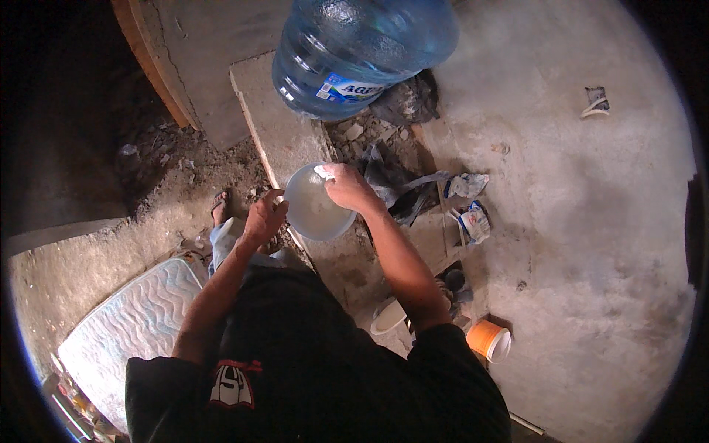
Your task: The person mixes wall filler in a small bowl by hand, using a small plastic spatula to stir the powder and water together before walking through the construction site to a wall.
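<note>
A pale round bowl (314,207) is held between both hands above a concrete slab. My left hand (264,219) grips its left rim. My right hand (348,186) sits on the upper right rim, fingers pressing a small white lump (323,171) against the inside of the bowl. Whether the bowl holds anything else is hard to tell. A large blue water jug (354,52) stands just beyond the bowl.
Crumpled dark plastic and wrappers (473,221) lie to the right among rubble. An orange cup (487,341) and a white container (389,317) sit by my right elbow. A quilted white mattress (125,332) lies at lower left, with bare concrete floor (591,244) at right.
</note>
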Action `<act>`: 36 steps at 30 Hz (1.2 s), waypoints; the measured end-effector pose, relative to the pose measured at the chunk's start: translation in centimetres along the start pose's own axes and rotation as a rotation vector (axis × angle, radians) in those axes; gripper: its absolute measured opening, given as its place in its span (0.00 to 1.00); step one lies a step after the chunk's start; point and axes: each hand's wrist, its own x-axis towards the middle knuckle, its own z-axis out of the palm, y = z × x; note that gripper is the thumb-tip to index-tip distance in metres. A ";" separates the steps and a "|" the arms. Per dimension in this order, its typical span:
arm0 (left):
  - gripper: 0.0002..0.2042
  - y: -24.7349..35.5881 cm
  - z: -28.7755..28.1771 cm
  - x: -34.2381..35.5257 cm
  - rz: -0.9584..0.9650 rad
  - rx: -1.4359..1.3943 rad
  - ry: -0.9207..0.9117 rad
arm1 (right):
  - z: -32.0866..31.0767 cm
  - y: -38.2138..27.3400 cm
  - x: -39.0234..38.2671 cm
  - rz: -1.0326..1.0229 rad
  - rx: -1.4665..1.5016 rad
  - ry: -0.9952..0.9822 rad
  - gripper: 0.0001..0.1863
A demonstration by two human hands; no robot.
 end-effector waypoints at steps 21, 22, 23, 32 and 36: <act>0.32 14.0 14.7 4.5 0.477 0.312 -0.062 | -2.1 19.5 -0.2 0.075 -0.626 0.213 0.18; 0.31 13.4 15.6 5.2 0.477 0.317 -0.054 | -1.9 19.5 0.9 0.068 -0.646 0.222 0.18; 0.25 14.0 15.5 4.9 0.391 0.324 -0.082 | -1.3 19.5 1.7 0.062 -0.654 0.216 0.18; 0.12 13.7 16.0 4.1 0.601 -0.033 0.072 | -1.0 19.8 2.7 0.154 -0.641 0.112 0.18; 0.11 13.6 15.8 4.5 0.590 -0.086 0.070 | -0.5 19.8 -0.1 0.255 -0.652 0.052 0.18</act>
